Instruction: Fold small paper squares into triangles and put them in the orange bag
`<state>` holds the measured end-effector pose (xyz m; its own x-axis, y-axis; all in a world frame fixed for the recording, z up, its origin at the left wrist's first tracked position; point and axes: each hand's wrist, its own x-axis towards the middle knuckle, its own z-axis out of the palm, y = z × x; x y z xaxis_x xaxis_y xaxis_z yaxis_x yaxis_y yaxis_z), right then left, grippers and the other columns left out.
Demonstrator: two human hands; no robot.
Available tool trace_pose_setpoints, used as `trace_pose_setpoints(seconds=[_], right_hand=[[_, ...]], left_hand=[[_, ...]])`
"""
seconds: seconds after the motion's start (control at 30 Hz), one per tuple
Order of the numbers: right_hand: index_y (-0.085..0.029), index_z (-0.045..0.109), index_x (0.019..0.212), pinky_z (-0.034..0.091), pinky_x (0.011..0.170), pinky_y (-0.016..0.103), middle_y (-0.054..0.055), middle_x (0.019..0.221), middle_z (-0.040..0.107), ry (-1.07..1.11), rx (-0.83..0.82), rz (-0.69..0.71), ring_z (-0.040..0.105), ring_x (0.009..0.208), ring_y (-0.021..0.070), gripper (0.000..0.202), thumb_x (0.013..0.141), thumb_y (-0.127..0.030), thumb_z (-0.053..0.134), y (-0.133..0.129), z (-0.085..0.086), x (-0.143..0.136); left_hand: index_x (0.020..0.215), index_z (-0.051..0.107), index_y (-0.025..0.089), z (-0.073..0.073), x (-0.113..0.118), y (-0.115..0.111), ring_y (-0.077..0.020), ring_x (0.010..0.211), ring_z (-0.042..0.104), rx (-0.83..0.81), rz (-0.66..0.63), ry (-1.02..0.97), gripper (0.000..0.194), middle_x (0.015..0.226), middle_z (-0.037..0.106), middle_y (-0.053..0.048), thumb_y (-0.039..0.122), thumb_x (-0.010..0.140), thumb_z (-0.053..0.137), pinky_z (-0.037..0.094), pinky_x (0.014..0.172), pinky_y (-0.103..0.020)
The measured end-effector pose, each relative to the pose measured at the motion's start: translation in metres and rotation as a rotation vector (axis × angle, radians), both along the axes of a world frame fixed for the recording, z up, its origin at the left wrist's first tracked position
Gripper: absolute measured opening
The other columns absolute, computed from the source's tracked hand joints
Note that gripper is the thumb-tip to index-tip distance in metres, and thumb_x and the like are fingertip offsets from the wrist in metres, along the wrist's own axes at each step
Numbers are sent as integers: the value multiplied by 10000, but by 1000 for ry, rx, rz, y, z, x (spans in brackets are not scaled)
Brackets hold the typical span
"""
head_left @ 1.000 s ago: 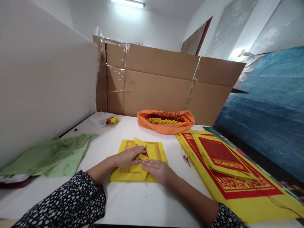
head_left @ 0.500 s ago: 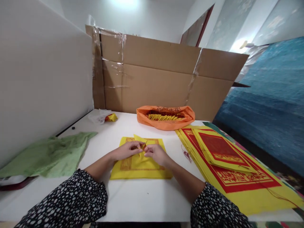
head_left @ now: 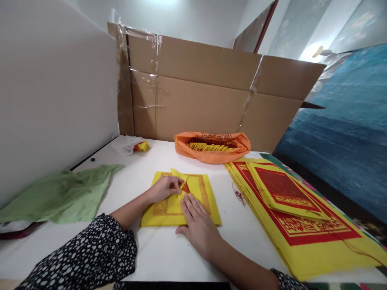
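A small folded piece of yellow-and-red paper (head_left: 179,175) stands partly raised on a flat yellow sheet (head_left: 178,220) with a printed orange-brown border. My left hand (head_left: 165,188) pinches the folded paper at its left side, thumb and fingers closed on it. My right hand (head_left: 198,225) lies flat, fingers stretched out, with its fingertips on the lower right part of the folded paper. The palm rests low over the sheet's front edge. The lower end of the folded paper is partly hidden by my fingers.
An orange bag (head_left: 211,159) full of folded yellow-red papers sits behind the sheet. Stacked yellow-and-red printed papers (head_left: 326,257) fill the right side, with red thread (head_left: 239,196) beside them. To the left lie a green cloth (head_left: 66,197) and a plastic bag (head_left: 125,146). Cardboard (head_left: 196,104) stands behind.
My right hand has let go of its pinch, moved down toward me and flattened onto the paper. My left hand keeps its pinch. More of the red side of the folded paper shows.
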<state>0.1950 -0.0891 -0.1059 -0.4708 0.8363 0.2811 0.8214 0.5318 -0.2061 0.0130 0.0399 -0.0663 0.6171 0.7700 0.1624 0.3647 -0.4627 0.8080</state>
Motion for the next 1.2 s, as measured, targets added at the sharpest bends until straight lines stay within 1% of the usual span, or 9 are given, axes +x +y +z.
trace_pose_setpoints(seconds=[0.13, 0.33, 0.5, 0.77, 0.9, 0.97, 1.07, 1.13, 1.2], right_hand=[[-85, 307, 1482, 239, 1173, 486, 144, 1551, 203, 40, -101, -49, 141, 1451, 290, 780, 893, -548, 525, -4, 5, -5], [-92, 314, 1481, 206, 1184, 483, 138, 1556, 179, 70, -170, -65, 122, 1454, 288, 795, 891, -598, 484, -5, 15, -5], [-111, 296, 1490, 176, 1191, 472, 125, 1564, 154, 55, -182, -73, 107, 1457, 277, 795, 897, -621, 442, -5, 18, -5], [-159, 340, 1478, 164, 1183, 483, 108, 1560, 209, 19, -205, -120, 141, 1453, 275, 742, 916, -643, 363, -7, 22, -6], [-177, 386, 1458, 188, 1165, 510, 117, 1545, 253, -7, -236, -146, 168, 1445, 305, 722, 908, -644, 395, -6, 28, -9], [-172, 396, 1453, 218, 1147, 526, 140, 1533, 277, -35, -258, -148, 201, 1434, 329, 757, 877, -660, 451, -3, 31, -10], [-196, 455, 1415, 272, 1097, 573, 162, 1500, 354, -67, -261, -134, 302, 1389, 381, 799, 790, -678, 578, 3, 39, -8], [-233, 551, 1325, 351, 1031, 570, 147, 1427, 481, -47, -262, -86, 441, 1302, 386, 689, 779, -648, 617, 12, 49, -2], [-246, 640, 1184, 444, 938, 495, 114, 1240, 647, 30, -282, -74, 597, 1132, 333, 478, 834, -569, 605, 24, 60, 6]], left_hand=[[651, 560, 176, 0, 0, 1, -257, 1092, 627, -72, -10, -43, 211, 1200, 667, -108, 309, 766, 677, 468, 930, -367], [641, 552, 181, 2, 0, 3, -283, 1139, 603, -120, -23, -53, 234, 1213, 660, -119, 338, 760, 678, 470, 944, -397], [634, 532, 185, 2, -1, 3, -285, 1160, 591, -111, -29, -34, 226, 1219, 657, -119, 316, 777, 649, 465, 954, -401], [619, 518, 188, 0, 2, 0, -281, 1147, 599, -92, 14, -11, 200, 1214, 661, -112, 272, 759, 633, 482, 927, -387], [632, 523, 182, -6, 4, 0, -282, 1148, 598, -126, 35, -56, 186, 1214, 659, -112, 263, 719, 666, 478, 940, -381], [722, 560, 177, -9, 5, 1, -279, 1124, 610, -158, 53, -113, 177, 1193, 664, -114, 263, 679, 709, 473, 952, -392], [902, 618, 172, -10, 7, 2, -276, 1032, 636, -119, 106, -100, 364, 1077, 693, -97, 259, 596, 795, 476, 937, -418], [966, 645, 174, -9, 8, 4, -266, 957, 639, -46, 139, -46, 457, 994, 696, -75, 235, 551, 827, 487, 903, -416], [990, 654, 175, -10, 10, 6, -239, 884, 636, -14, 153, -49, 463, 944, 684, -56, 192, 553, 807, 505, 854, -391]])
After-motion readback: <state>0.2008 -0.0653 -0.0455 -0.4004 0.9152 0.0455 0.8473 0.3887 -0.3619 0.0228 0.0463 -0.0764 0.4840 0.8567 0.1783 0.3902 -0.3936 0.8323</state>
